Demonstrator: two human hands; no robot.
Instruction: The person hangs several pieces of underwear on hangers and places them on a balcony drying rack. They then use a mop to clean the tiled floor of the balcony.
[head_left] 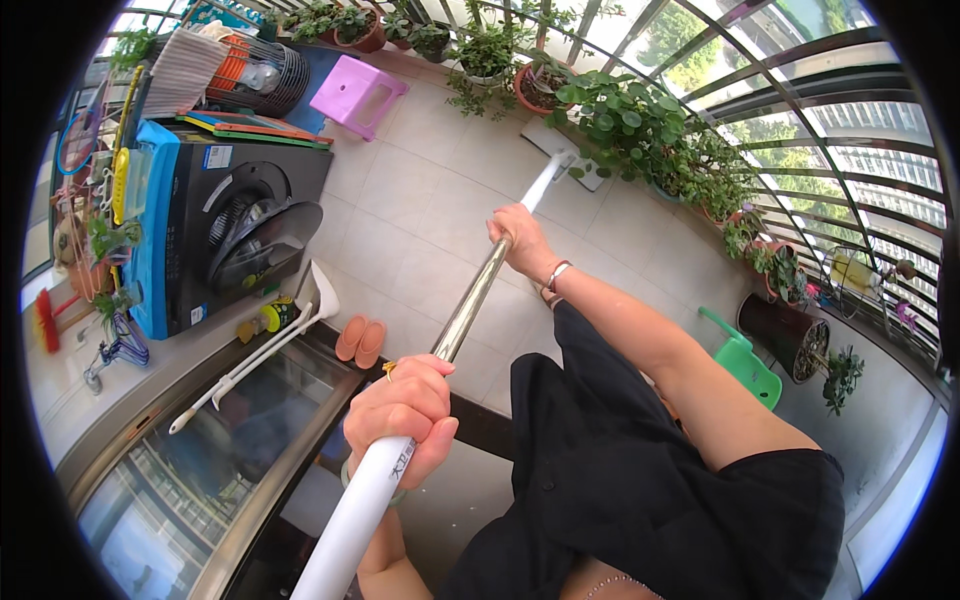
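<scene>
A flat mop with a white and shiny metal pole (470, 305) runs from the lower edge up to the far plants. My left hand (402, 410) is closed around the white upper part of the pole, with a yellow ring on a finger. Farther down, my right hand (518, 242) grips the pole near where metal meets white. The flat mop head (590, 172) lies on the tiled floor (430, 200), tilted across the tile lines. Leaves of the potted plants (625, 120) overhang its right side and hide part of it.
Left stands a dark washing machine (235, 225) with its round door ajar. A pink stool (358, 95) is at the back. Orange slippers (361, 340) and a white long-handled dustpan (322, 290) sit by the glass door (250, 420). A green plastic stool (745, 365) is at right.
</scene>
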